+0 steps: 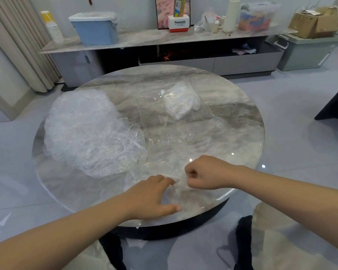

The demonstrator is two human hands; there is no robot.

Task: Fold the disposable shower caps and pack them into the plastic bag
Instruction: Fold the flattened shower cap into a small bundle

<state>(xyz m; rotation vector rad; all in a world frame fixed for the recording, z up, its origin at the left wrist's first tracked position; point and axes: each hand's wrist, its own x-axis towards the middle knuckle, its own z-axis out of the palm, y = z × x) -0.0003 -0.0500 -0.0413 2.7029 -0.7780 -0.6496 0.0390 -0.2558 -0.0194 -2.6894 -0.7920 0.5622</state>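
Round and marble-topped, the table [232,121] stands in front of a long low sideboard [144,40] at the far wall, which carries a blue lidded tub [95,28] and other clutter. On the table's left half lies a big heap of loose shower caps [86,131], crinkled and clear. Further back, right of centre, the plastic bag [176,106] lies flat with a white bundle of folded caps [180,102] already inside it. At the near edge one thin cap [176,189] is spread on the marble between both hands; it is so sheer that its outline is hard to trace. The left hand [154,197] presses down on it with fingers loosely curved and the thumb stretched out towards the right. The right hand [205,173] is curled, its fingertips seeming to pinch the film just beside the left fingers. Folding looks to be the step in hand, with most of the heap yet to do. Next would likely come bringing the pinched edge over while the left hand keeps the slippery film from sliding, then flattening it small enough for the bag's mouth.
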